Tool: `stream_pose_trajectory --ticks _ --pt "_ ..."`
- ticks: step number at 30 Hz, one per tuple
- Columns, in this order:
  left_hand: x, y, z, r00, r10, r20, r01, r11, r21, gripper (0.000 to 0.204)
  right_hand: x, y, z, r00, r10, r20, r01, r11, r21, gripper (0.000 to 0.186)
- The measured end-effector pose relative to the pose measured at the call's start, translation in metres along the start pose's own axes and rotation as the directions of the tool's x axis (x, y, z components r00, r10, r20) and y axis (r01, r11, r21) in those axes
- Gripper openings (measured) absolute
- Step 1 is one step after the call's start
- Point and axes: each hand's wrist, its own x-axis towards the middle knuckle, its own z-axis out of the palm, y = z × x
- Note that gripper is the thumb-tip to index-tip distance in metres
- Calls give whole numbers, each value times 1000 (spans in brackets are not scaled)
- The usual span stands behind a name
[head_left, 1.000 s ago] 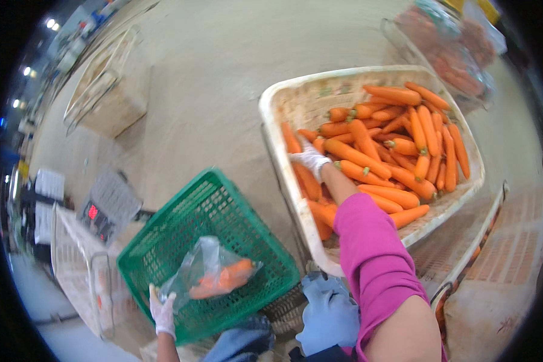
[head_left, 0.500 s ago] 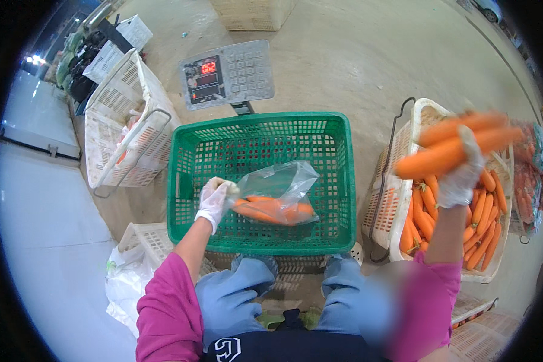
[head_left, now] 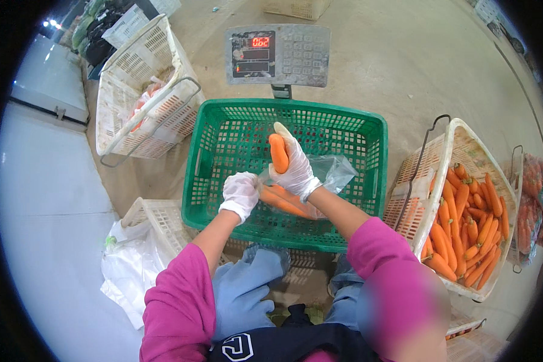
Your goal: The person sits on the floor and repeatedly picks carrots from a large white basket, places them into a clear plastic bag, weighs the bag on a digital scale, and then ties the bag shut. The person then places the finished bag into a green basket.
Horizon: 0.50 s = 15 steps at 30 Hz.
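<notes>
My gloved left hand [head_left: 240, 196] is closed on the gathered mouth of a clear plastic bag [head_left: 338, 172]. Orange carrots [head_left: 283, 200] lie inside the bag, on the bottom of a green perforated basket [head_left: 368, 120]. Above the bag, my gloved right hand [head_left: 297, 168] grips a thick carrot [head_left: 279, 154], which stands roughly upright near the bag's mouth. Whether that hand has more carrots behind its palm is hidden. Behind the basket rises a scale display [head_left: 277, 55] with a keypad and lit red digits.
To the right stands a white crate [head_left: 407, 196] full of carrots [head_left: 464, 226]. Bagged carrots [head_left: 531, 202] lie beyond it. Another white crate [head_left: 111, 105] at the left holds bagged produce. White plastic bags [head_left: 133, 265] hang over a low crate [head_left: 163, 220] at the near left.
My right hand has moved left from above the carrot crate to over the green basket, carrying carrot. The left hand keeps hold of the bag. The whole view has shifted.
</notes>
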Motion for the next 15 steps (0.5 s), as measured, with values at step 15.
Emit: stream_pose_trajectory --ticks 15 --pt "-4 -21 12 946 -301 121 115 -39 -993 12 -76 30 -17 681 377 627 57 827 -559 94"
